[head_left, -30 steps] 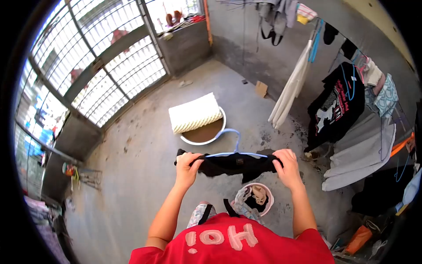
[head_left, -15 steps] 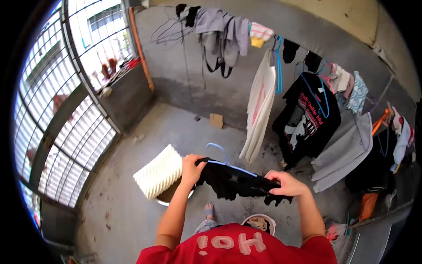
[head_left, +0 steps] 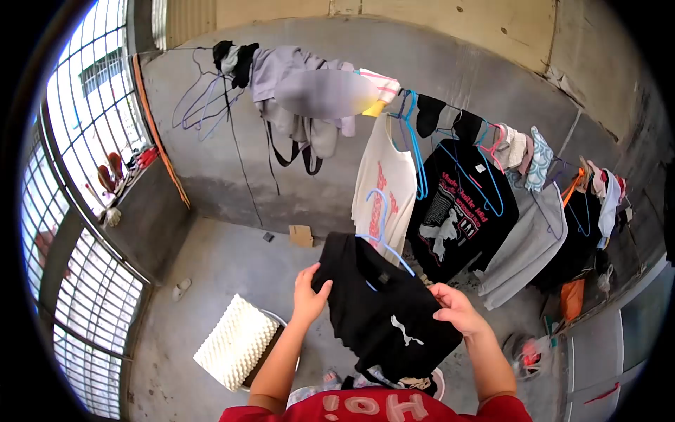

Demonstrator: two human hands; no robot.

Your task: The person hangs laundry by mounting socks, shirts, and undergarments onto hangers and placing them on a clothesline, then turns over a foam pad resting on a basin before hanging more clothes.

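Observation:
A black T-shirt (head_left: 380,316) with a small white leaping-cat print hangs spread in front of me, on a blue hanger (head_left: 383,243) whose hook rises above the neckline. My left hand (head_left: 309,295) is closed at the shirt's left shoulder edge, thumb and fingers bent against the cloth. At the opposite side, my right hand (head_left: 458,309) pinches the other shoulder edge. Behind the hook hangs a white shirt (head_left: 383,165) with red print; whether the hook touches anything is unclear. Below the T-shirt, a pink-rimmed basin (head_left: 439,383) with clothes is partly hidden.
A line along the grey wall carries a black printed shirt (head_left: 460,211), grey trousers (head_left: 524,246), grey garments (head_left: 295,70) and bare hangers (head_left: 204,105). A cream textured pillow (head_left: 235,341) rests over a basin on the floor. Barred windows (head_left: 84,281) stand at left.
The black T-shirt, bunched and tilted flat before, now hangs down with its front and print showing. The hanger hook has risen, and my view has tilted up toward the line.

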